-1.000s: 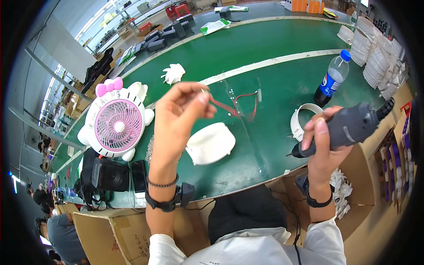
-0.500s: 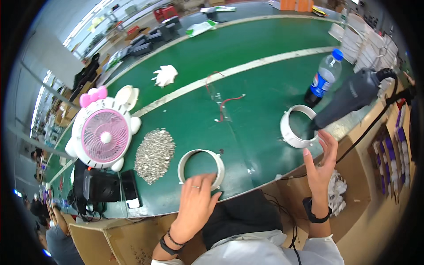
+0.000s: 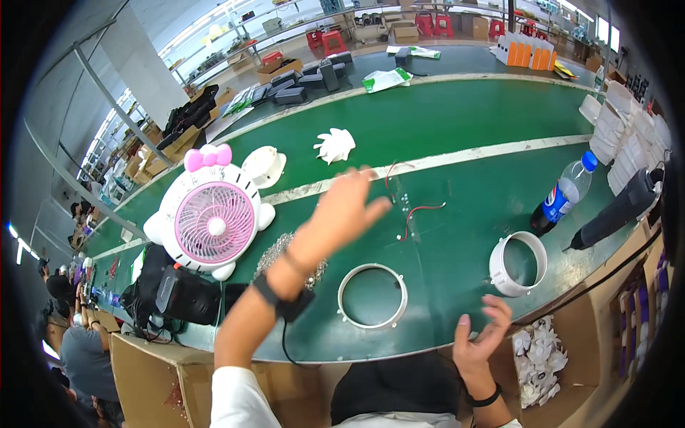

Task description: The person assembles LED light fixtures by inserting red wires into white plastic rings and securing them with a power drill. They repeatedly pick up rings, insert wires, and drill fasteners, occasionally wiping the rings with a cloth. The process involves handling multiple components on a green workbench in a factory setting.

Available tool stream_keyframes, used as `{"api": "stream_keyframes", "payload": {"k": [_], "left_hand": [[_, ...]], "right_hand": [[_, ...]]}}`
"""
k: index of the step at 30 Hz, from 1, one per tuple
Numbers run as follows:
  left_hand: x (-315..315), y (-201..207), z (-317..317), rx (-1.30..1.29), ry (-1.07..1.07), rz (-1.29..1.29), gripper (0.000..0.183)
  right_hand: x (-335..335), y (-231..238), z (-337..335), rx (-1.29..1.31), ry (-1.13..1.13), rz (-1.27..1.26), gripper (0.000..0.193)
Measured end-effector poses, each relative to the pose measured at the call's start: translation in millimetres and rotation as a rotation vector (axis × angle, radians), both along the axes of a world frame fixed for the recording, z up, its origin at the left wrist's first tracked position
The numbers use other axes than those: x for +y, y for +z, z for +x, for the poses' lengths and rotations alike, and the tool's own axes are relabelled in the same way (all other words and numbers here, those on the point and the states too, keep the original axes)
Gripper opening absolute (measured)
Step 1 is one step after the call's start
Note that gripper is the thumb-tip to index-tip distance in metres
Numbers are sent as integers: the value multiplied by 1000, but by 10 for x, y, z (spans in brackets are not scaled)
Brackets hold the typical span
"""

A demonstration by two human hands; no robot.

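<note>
My left hand (image 3: pixel 347 207) is stretched out over the green table (image 3: pixel 457 189), empty, with its thumb apart from the fingers. Its fingertips are nearest to a white fan blade wheel (image 3: pixel 334 145), just short of it. Below that arm a white plastic ring (image 3: pixel 404 296) lies flat on the table. Beside the front edge my right hand (image 3: pixel 483 341) is empty, fingers curled loosely and apart. A second white ring (image 3: pixel 502 271), deeper-walled, rests just beyond it. My left forearm partly hides a heap of small metal screws (image 3: pixel 275 253).
A pink and white cat-shaped fan (image 3: pixel 214 220) stands left, by a black bag (image 3: pixel 187 296). To the right are a blue-capped bottle (image 3: pixel 564 192), a black electric screwdriver (image 3: pixel 617 210) and stacked white shells (image 3: pixel 631 132). Red wires (image 3: pixel 421 208) lie mid-table. A carton holds white blade wheels (image 3: pixel 540 360).
My left hand has left the near ring and reached forward toward the blade wheel. My right hand has drawn back from the right ring. The screwdriver now lies clear of that ring.
</note>
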State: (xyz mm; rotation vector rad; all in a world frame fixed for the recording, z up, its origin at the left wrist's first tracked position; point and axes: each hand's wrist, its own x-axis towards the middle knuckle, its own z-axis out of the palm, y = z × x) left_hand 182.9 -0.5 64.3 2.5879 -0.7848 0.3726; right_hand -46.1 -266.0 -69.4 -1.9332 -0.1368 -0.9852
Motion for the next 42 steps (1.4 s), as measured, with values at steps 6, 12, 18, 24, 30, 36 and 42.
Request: {"api": "stream_keyframes", "payload": {"k": [6,12,18,24,30,36,42], "left_hand": [[390,-607,2005,252,710,136,129],[353,-1053,2497,206,742,-13,117],[8,-433,1326,-153,402,-478,102],[-452,459,-1487,-341,-191,-699,106],[-2217,411,-2852,-386,-649,-800,85],[-2160,71,-3023,-298,-621,-541,86],[-363,-185,-2208,-71,1,-10,45]], "right_hand": [[171,11,195,129,-97,-127,40],[157,22,173,87,-121,-124,39],[177,15,164,118,-130,-118,39],[198,61,147,176,-96,-119,35],[278,38,184,150,-101,-117,37],[229,53,142,165,-40,-40,39],[197,91,138,161,-108,-91,37]]}}
